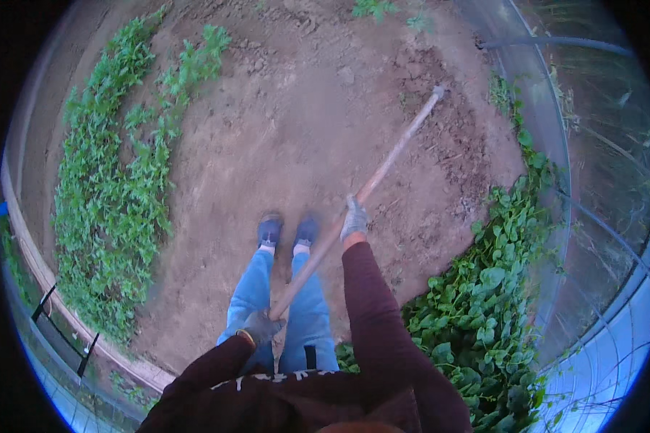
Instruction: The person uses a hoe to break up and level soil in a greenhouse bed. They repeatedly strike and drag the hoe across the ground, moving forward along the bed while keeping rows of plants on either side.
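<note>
A long wooden handle slants across my front, from near my waist up to the far right. At its near end my left hand, in a grey glove, is closed around the wood. My right hand, gloved in light grey, grips the shaft near its middle. The far end carries a tool head at the ground; its blade is not clear, so I cannot tell the exact kind of tool. Around it lies darker, loosened soil with bits of debris.
Leafy green plants grow in a bed on the left. Broad-leaved vines spread at the lower right, beside a clear plastic sheet wall with metal hoops. My shoes stand on packed bare soil.
</note>
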Demonstrator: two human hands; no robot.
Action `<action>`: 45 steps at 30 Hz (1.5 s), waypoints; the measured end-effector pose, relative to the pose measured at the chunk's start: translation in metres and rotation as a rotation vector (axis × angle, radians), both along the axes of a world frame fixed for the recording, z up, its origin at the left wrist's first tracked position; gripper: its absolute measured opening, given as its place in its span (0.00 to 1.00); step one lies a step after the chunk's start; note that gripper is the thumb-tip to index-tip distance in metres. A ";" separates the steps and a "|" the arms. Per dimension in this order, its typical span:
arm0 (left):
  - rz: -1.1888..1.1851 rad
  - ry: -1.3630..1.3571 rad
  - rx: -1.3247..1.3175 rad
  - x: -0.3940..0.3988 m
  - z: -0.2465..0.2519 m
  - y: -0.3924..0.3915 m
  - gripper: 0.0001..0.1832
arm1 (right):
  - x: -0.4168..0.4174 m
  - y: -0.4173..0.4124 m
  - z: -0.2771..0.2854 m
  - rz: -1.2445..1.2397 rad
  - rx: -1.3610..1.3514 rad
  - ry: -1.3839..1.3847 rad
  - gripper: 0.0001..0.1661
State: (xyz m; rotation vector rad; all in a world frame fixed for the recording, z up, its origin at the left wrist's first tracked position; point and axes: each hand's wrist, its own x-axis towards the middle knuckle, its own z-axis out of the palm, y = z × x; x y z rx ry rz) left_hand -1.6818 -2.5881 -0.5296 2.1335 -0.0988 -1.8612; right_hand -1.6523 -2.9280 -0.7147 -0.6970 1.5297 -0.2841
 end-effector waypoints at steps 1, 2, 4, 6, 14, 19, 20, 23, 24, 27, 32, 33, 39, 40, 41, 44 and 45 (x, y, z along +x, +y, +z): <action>-0.003 0.003 0.048 -0.007 0.003 0.010 0.28 | 0.000 0.008 0.025 0.028 0.226 -0.008 0.27; -0.119 -0.027 0.064 -0.008 -0.008 0.013 0.25 | -0.002 0.001 0.027 -0.040 0.156 -0.084 0.24; -0.294 -0.185 0.121 0.014 -0.022 0.008 0.23 | 0.016 -0.009 0.049 -0.162 0.166 -0.106 0.22; -0.403 -0.275 0.074 0.046 -0.021 -0.018 0.20 | 0.011 -0.036 0.085 -0.271 0.121 -0.163 0.18; -0.208 -0.135 -0.215 0.078 0.000 0.034 0.18 | 0.037 0.009 0.212 -0.043 -0.348 -0.154 0.13; -0.043 0.094 -0.067 0.061 0.052 0.112 0.15 | 0.040 0.094 0.148 0.046 0.010 0.000 0.15; 0.302 0.293 0.195 0.060 0.061 0.086 0.16 | 0.035 0.091 0.115 0.151 0.031 0.049 0.15; 0.143 -0.047 -0.025 0.029 -0.004 0.042 0.14 | 0.048 0.016 0.037 0.063 0.079 0.077 0.14; 0.164 -0.034 -0.003 0.027 -0.015 0.051 0.14 | 0.061 0.021 0.040 0.050 0.097 0.044 0.14; 0.188 -0.021 0.023 -0.004 -0.009 0.063 0.16 | 0.051 0.036 0.069 0.034 0.129 -0.035 0.14; -0.135 -0.204 0.091 -0.019 -0.053 0.112 0.25 | 0.069 0.038 0.135 -0.043 -0.059 -0.194 0.14; -0.081 -0.109 -0.027 -0.012 -0.053 0.089 0.26 | 0.065 0.019 0.152 -0.047 -0.143 -0.200 0.14; 0.010 -0.055 -0.413 0.064 -0.032 -0.071 0.27 | 0.091 -0.077 0.236 0.083 -0.569 -0.200 0.14; 0.015 -0.081 -0.428 0.067 -0.028 -0.081 0.27 | 0.094 -0.085 0.236 0.092 -0.557 -0.186 0.15; 0.057 -0.053 -0.424 0.064 -0.031 -0.078 0.27 | 0.097 -0.091 0.233 0.105 -0.540 -0.174 0.15; 0.125 0.021 -0.297 0.054 -0.047 -0.052 0.27 | 0.113 -0.073 0.195 0.118 -0.400 -0.166 0.16; 0.091 0.065 -0.204 0.045 -0.047 -0.030 0.27 | 0.110 -0.057 0.171 0.109 -0.346 -0.157 0.15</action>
